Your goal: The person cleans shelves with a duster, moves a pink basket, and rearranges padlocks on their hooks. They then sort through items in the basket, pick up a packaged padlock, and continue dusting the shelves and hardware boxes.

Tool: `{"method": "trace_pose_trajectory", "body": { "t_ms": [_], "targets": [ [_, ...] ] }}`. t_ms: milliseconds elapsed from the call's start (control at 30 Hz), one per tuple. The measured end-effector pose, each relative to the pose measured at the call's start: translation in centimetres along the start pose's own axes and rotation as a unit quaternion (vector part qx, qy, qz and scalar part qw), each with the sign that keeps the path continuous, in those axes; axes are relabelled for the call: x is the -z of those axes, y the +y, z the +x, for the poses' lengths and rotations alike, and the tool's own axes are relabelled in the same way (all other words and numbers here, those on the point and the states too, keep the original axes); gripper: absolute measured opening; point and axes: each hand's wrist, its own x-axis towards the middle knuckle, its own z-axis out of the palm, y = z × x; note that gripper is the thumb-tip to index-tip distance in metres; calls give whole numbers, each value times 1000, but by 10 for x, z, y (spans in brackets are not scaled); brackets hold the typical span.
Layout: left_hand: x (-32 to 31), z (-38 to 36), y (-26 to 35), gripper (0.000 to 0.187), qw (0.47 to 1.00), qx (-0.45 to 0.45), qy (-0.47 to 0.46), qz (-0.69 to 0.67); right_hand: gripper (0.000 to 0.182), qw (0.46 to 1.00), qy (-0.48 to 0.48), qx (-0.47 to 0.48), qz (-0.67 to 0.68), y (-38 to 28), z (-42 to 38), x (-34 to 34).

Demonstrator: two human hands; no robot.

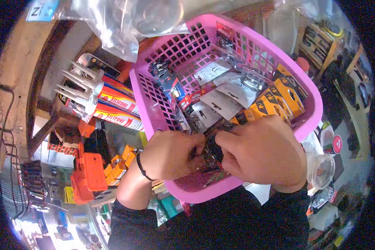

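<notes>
Left hand: left hand (pixel 171 155) curled over the basket's near edge, fingers pinched on a small dark packet (pixel 212 152).
Right hand: right hand (pixel 262 152) closed on the same packet from the other side.
Basket: one pink basket (pixel 154 104); packet sits at its near edge.
Contents: several orange carded packs (pixel 279 100) at the right wall, grey sachets (pixel 221 102) mid-basket.
Around: three silicone tubes (pixel 112 104) beside the left wall; clear bag (pixel 112 25) past the far corner.

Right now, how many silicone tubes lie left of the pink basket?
2 silicone tubes: the upper silicone tube and the lower silicone tube, side by side against the pink basket's left wall. More may be hidden beneath.
</notes>
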Motion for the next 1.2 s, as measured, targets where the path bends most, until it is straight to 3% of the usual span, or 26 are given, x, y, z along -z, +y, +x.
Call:
{"method": "trace_pose_trajectory", "body": {
  "t_ms": [100,300,367,500,600,767,800,867,967,1200],
  "targets": [
    [-4,1,-4,14,999,-2,33,9,12,999,-10,-33,-26,-4,1,4],
    [-2,-1,-2,14,997,20,70,-31,12,999,-11,-11,39,4,2,5],
    [-7,-1,-4,13,992,13,120,-48,12,997,-21,-21,73,5,2,3],
    [-9,-1,-7,11,989,10,141,-49,11,998,-24,-45,31,2,2,6],
    [-12,-3,-7,9,968,2,237,-84,11,999,6,-31,42,4,2,3],
    [-22,-3,-16,7,911,-6,369,-185,23,997,-47,-30,48,2,5,6],
    [-23,-6,-16,7,910,-3,370,-186,23,997,-49,-28,48,1,5,5],
    [-22,-10,-12,7,893,57,361,-263,37,998,53,1,42,-1,4,3],
    [-24,-8,-17,9,857,26,387,-340,47,998,31,-8,51,-2,5,5],
    [-26,-10,-19,12,806,-24,403,-433,52,996,31,-20,85,-2,4,3]
  ]
}}
